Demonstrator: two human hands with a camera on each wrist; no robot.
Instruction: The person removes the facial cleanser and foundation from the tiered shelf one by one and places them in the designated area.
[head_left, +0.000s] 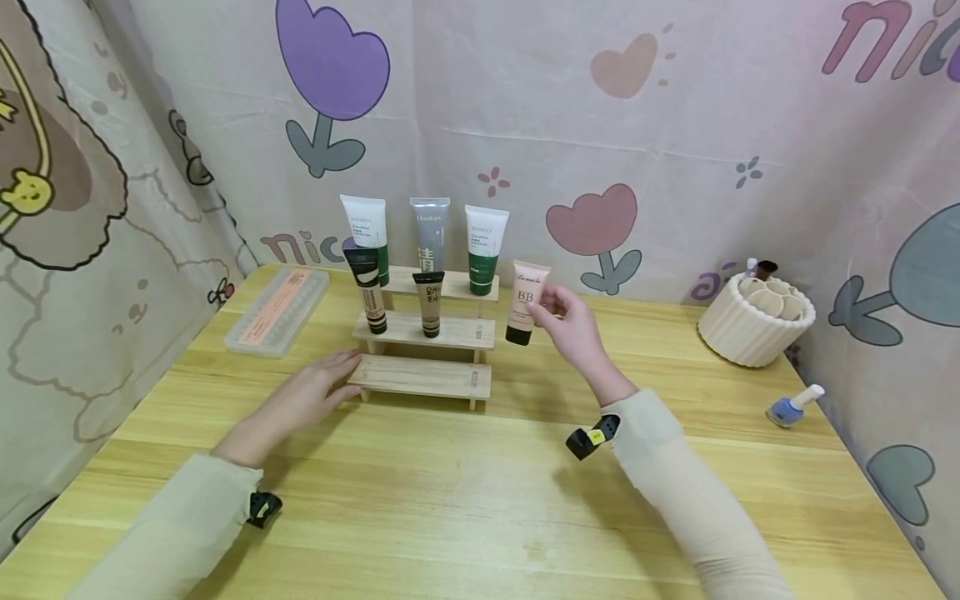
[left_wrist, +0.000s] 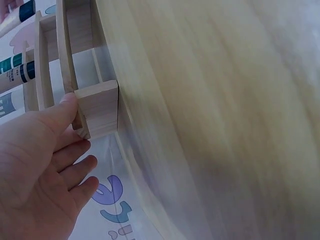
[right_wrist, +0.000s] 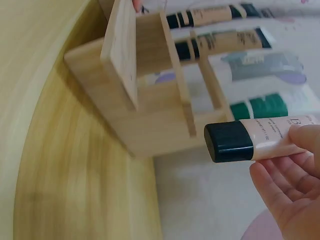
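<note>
My right hand [head_left: 576, 329] holds a pink BB cream tube [head_left: 525, 304] between thumb and fingers, black cap down, just right of a three-step wooden display stand [head_left: 420, 377]. In the right wrist view the tube's black cap [right_wrist: 228, 142] points toward the stand. My left hand [head_left: 318, 387] grips the left end of the lowest step, thumb and index finger at its edge [left_wrist: 79, 117]. On the middle step stand two small beige tubes with black ends, a left one [head_left: 371, 300] and a right one [head_left: 430, 308]. Behind are two white-and-green tubes [head_left: 486, 242] and a grey-blue tube [head_left: 430, 233].
A clear compartment box [head_left: 277, 312] with a pink label lies left of the stand. On the right are a white ribbed holder [head_left: 750, 325] with brushes and a blue nail polish bottle [head_left: 787, 410]. A printed curtain [head_left: 510, 108] hangs behind the wooden table [head_left: 480, 500].
</note>
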